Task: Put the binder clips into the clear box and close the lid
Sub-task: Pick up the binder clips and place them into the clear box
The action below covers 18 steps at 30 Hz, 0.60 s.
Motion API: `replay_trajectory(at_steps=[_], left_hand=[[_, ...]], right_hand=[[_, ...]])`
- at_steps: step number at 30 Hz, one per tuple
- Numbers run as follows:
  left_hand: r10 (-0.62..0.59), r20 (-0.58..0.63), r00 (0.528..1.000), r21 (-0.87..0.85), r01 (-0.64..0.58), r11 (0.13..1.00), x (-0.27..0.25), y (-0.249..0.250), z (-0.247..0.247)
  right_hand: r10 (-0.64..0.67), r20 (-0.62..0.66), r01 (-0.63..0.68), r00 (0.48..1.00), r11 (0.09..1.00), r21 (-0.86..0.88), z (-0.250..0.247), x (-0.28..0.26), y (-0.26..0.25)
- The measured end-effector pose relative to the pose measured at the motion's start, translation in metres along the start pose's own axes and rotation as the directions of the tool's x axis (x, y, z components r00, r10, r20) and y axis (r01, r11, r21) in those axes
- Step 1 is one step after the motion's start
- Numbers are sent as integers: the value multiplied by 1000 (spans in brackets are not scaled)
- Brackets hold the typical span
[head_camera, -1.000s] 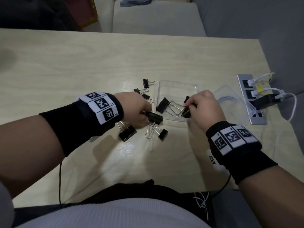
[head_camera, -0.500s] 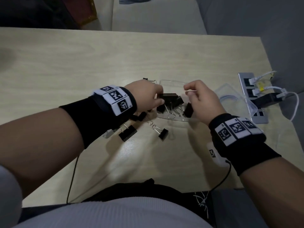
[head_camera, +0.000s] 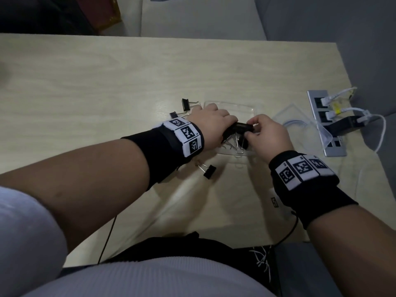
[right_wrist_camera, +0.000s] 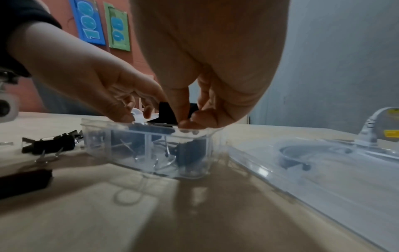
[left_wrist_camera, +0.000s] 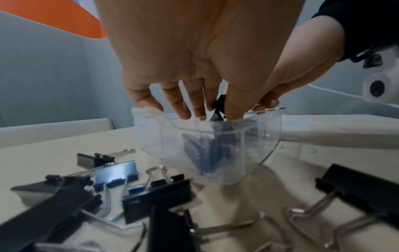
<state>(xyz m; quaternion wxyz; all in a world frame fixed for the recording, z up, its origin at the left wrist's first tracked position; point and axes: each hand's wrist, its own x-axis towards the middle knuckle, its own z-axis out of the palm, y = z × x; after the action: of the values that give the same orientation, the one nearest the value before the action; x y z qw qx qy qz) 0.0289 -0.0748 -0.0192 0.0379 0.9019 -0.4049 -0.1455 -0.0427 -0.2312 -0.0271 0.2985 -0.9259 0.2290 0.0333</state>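
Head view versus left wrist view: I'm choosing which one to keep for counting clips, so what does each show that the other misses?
Only the head view shows the clear plastic lid lying off the box to its right, and the grey power strip beyond it.

Only the left wrist view shows the cluster of loose black binder clips on the table under the left forearm.

Both show the clear plastic box with dark clips inside, and the left hand and right hand meeting over it on one black clip.

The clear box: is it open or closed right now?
Open. The clear box has no lid on top; both hands reach in through it, and the lid lies flat on the table beside it.
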Motion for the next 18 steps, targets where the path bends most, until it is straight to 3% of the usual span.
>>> replay_trajectory(at_steps=[3,8,12,18], left_hand=[[-30,1,1000,0,30,1000,3,1,0],[-72,-8,997,-42,72,997,9,8,0],[-41,-22,999,-14,41,999,8,10,1],[49,-15,999,127,-47,991,3,4,-5]], right_hand=[[-3,9,3,1000,1000,17,-1,-1,-1],[91,-115,-83,989,994,70,-9,-5,5],[103,-18,-104,995,982,-158,-8,-9,10],[105,45,-87,993,950,-301,-9,-9,0]])
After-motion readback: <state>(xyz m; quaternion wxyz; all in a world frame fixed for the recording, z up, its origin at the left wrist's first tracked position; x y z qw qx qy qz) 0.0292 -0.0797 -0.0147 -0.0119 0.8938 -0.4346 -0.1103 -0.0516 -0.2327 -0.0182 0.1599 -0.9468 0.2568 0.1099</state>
